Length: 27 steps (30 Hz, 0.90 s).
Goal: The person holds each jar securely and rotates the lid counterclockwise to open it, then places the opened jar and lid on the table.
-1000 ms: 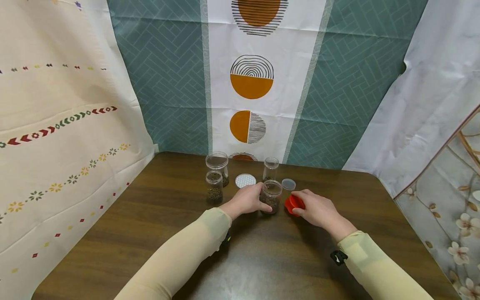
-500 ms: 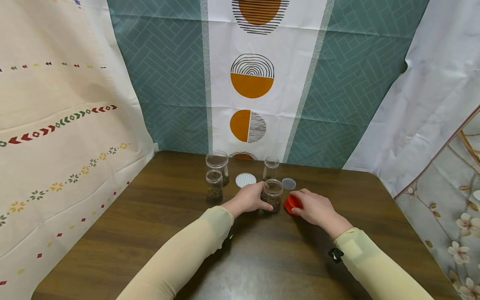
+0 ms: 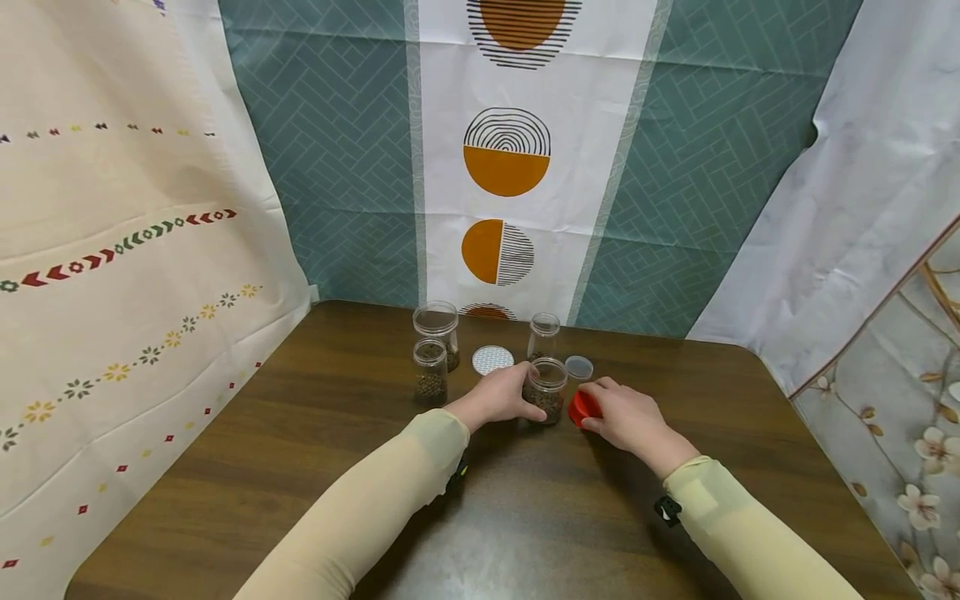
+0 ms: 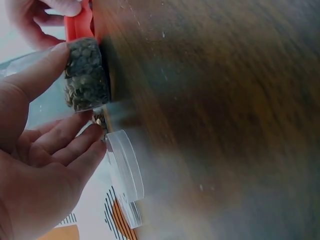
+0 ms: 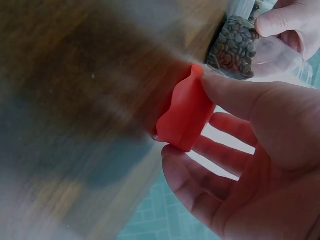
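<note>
My left hand grips an uncapped clear jar that stands upright on the table. In the left wrist view, small dark flat pieces, like lentils, fill the jar's bottom part. Just right of it, my right hand pinches a red wavy-edged plastic piece between thumb and fingers. The right wrist view shows this red piece with its wavy edge toward the tabletop; its exact kind is unclear. A small gap separates it from the jar.
Two more open jars, a wide one and a narrower one, stand at the back left. Another slim jar is behind the held one. A white patterned lid and a small clear lid lie on the wooden table.
My right hand has shifted slightly left with the red piece, which now looks lower and flatter toward the table. The left hand and its jar have hardly moved.
</note>
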Tool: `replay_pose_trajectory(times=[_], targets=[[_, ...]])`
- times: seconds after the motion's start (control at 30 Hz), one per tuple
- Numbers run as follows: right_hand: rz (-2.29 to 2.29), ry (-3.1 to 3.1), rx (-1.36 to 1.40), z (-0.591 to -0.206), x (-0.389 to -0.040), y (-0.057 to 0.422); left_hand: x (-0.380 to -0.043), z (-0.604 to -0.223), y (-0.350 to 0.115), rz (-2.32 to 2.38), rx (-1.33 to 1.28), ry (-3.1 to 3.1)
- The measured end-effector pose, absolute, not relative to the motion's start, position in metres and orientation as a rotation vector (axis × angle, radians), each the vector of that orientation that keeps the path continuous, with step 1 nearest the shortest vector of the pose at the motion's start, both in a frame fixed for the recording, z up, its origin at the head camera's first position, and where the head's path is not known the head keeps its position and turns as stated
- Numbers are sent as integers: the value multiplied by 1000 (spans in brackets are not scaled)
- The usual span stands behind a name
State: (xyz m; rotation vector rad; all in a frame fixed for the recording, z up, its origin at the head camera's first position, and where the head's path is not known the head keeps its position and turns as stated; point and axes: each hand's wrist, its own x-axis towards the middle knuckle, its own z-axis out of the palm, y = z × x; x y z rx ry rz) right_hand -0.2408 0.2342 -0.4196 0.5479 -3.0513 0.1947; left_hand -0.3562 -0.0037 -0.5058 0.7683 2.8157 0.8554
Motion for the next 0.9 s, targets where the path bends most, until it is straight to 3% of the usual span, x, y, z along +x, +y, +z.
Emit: replay_pose_trajectory(times=[0.2,0.5,0.9], targets=[[236,-3039,538,-420,-240,238,-355,-501,-7,884,741,2817],[286,-2981,522,-413,-233,242,-288,-417,-16,898,724,2803],[303,-2844,553,-409,-211,249,-243,-406,-55,645,868,2975]])
